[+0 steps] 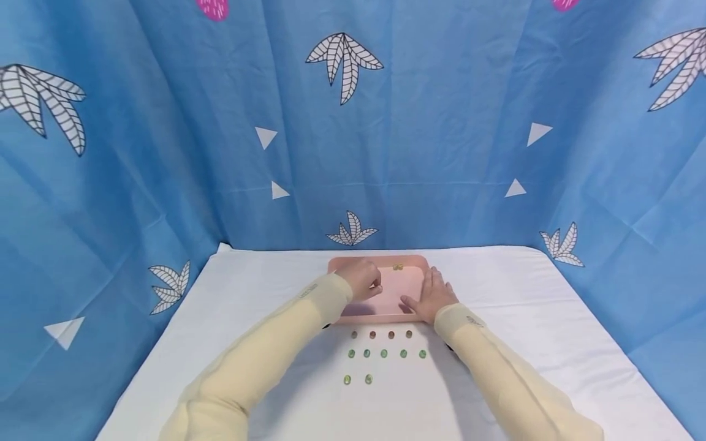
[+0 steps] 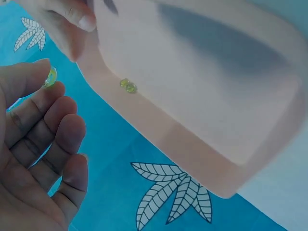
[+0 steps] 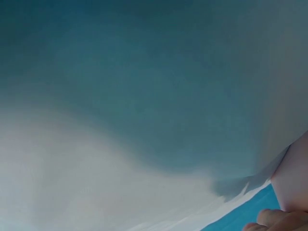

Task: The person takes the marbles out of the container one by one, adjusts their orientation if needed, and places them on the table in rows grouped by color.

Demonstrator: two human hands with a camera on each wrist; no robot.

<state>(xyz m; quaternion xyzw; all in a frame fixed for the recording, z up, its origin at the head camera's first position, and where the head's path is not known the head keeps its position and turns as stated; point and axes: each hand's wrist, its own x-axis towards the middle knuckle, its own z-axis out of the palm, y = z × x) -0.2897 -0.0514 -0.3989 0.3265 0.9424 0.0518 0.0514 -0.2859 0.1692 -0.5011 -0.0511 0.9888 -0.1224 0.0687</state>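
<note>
Over the left part of a pink tray (image 1: 346, 319), my left hand (image 1: 361, 278) pinches a yellow-green glass marble (image 2: 52, 77) between thumb and forefinger; the other fingers are curved. Two yellowish marbles (image 2: 128, 85) lie together inside the tray, against its far wall. My right hand (image 1: 432, 300) rests on the tray's right rim, fingers extended and thumb reaching over the inside. In the right wrist view, only some knuckles of the right hand (image 3: 279, 220) show at the lower corner beside the tray's wall (image 3: 293, 178).
In front of the tray, marbles stand in three rows on the white cloth: several reddish and grey ones (image 1: 372, 335), several green ones (image 1: 384, 353), and two yellow-green ones (image 1: 368, 379). A blue patterned curtain (image 1: 430, 153) hangs behind and at both sides.
</note>
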